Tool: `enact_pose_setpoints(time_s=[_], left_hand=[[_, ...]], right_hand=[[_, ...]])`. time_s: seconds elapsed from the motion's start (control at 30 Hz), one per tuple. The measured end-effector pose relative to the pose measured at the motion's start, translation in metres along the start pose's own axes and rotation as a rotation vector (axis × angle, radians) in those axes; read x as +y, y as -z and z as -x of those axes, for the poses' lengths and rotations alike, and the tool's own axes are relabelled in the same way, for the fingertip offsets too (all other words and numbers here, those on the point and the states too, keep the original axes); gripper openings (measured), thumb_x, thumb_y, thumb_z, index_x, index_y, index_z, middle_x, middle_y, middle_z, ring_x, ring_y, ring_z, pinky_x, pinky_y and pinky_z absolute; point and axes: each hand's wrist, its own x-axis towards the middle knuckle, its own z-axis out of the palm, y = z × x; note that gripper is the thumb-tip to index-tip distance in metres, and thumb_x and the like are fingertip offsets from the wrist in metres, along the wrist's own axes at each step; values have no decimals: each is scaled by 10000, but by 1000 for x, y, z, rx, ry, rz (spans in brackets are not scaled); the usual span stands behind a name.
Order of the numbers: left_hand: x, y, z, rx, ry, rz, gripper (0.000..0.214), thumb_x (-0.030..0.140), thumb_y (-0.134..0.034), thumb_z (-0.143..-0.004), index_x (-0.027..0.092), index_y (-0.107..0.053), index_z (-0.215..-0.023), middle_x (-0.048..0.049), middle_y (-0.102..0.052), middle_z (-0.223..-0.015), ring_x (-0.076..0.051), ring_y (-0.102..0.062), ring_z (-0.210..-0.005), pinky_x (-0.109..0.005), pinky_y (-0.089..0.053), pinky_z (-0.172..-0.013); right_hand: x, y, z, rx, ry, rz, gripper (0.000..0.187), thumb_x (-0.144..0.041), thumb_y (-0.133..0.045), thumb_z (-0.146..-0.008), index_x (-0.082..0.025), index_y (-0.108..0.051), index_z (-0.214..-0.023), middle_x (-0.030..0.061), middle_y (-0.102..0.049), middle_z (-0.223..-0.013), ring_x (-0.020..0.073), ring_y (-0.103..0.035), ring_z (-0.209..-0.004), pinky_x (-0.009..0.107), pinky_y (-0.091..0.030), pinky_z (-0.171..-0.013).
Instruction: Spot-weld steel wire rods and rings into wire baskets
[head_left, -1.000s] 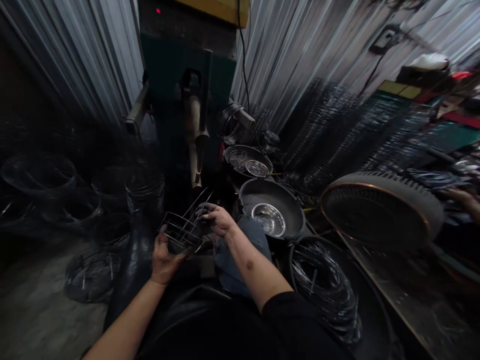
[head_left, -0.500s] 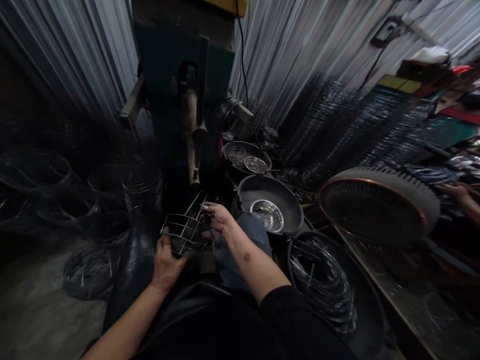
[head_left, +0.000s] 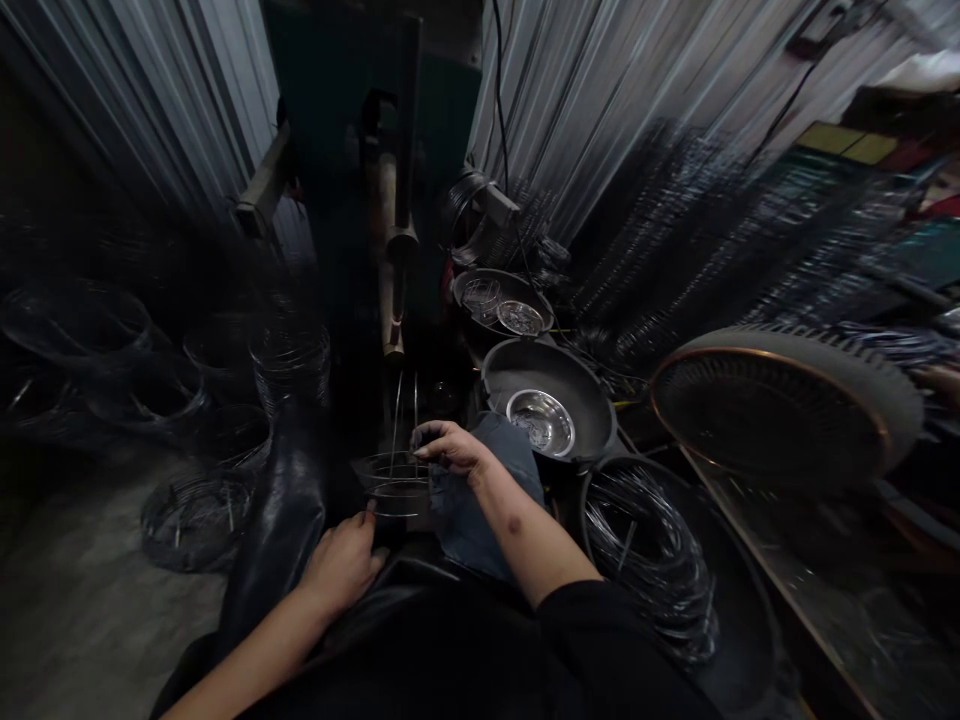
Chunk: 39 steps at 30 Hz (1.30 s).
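The left hand [head_left: 341, 560] has its grip half-curled, fingertip at the frame [head_left: 397, 481]'s near-left corner, hold unclear. The frame lies between the hands, long wires [head_left: 397, 420] pointing away toward the post [head_left: 392, 325]. The right hand [head_left: 450, 446], nearer those wires, curls closely; any pinch is unclear. Rightward, a pan [head_left: 517, 368] holds a bowl [head_left: 561, 426] of bits [head_left: 534, 432]; a tub [head_left: 742, 610], a coil [head_left: 660, 570].

A thin, silvery-grey metal wire frame [head_left: 397, 482], open like a small rack, sits between the two bare hands, its lower left corner at the fingertips of the left hand [head_left: 341, 560] and its upper right side at the pinched fingers of the right hand [head_left: 454, 447]. Several gently bowed wires run crosswise, one above another, at its near end. Two long, straight, slender wires extend away from them, roughly side by side, their far ends bare.
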Motion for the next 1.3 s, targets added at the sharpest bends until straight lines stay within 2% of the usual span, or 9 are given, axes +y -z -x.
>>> enact_pose_setpoints(time_s=[0.17, 0.23, 0.27, 0.4, 0.57, 0.77, 0.9, 1.13, 1.3], left_hand=[[-16, 24, -2, -124, -88, 173, 379, 205, -479, -726, 250, -729, -1008, -61, -717, -1072, -252, -658, -1017, -361, -479, -911], [-18, 42, -4, -134, -58, 389, 276, 293, -549, -722, 251, -762, -891, -49, -740, -967, -263, -678, -946, -365, -498, -890], [-18, 52, -5, -89, -5, 507, 257, 360, -608, -699, 233, -770, -853, -65, -744, -926, -284, -683, -915, -385, -506, -881], [-2, 82, -21, 216, 187, 877, 517, 491, -796, -551, 168, -755, -953, -111, -738, -935, -310, -675, -938, -421, -511, -901], [15, 78, -55, 130, 224, 1175, 690, 466, -867, -454, 114, -714, -1028, -127, -735, -828, -259, -694, -727, -380, -564, -710], [15, 62, -68, 112, 218, 1247, 704, 423, -880, -433, 99, -701, -1031, -116, -731, -791, -231, -684, -673, -358, -556, -668], [12, 61, -64, 147, 227, 1243, 673, 401, -888, -430, 100, -709, -1005, -102, -731, -781, -214, -679, -669, -329, -551, -671], [14, 87, -46, 256, 184, 1164, 783, 431, -882, -455, 95, -666, -1128, -106, -730, -863, -228, -687, -730, -344, -560, -703], [32, 104, -42, 325, 77, 1053, 653, 547, -797, -567, 124, -712, -1057, -93, -734, -861, -216, -676, -759, -299, -548, -686]], right_hand=[[20, -9, 4, -26, 12, 97, 315, -204, -829, -415, -136, -681, -684, -31, -629, -623, 108, -547, -574, 229, -435, -594], [30, -15, 5, -67, 16, 140, 329, -223, -839, -414, -140, -690, -694, -28, -645, -659, 117, -562, -624, 242, -439, -654], [34, -18, 7, -83, 16, 150, 330, -235, -840, -418, -143, -695, -700, -25, -653, -676, 122, -568, -643, 248, -438, -676], [40, -29, 13, -51, 18, 156, 312, -290, -826, -464, -157, -707, -720, -24, -661, -687, 132, -576, -654, 271, -442, -709], [33, -36, 24, -11, 75, 227, 299, -354, -814, -528, -165, -725, -742, -9, -681, -735, 163, -610, -727, 290, -462, -738], [39, -35, 31, 72, 137, 333, 157, -293, -762, -605, -175, -696, -684, -29, -619, -631, 152, -574, -648, 251, -439, -623], [42, -37, 32, 65, 227, 482, 50, -232, -706, -683, -185, -697, -696, -22, -641, -671, 166, -595, -702, 258, -447, -681], [42, -59, 34, 34, 330, 703, 74, -192, -673, -766, -217, -723, -814, 10, -720, -885, 216, -650, -881, 295, -467, -815], [40, -80, 37, -18, 388, 876, 129, -155, -663, -765, -242, -725, -837, 17, -720, -896, 225, -647, -889, 307, -466, -826]])
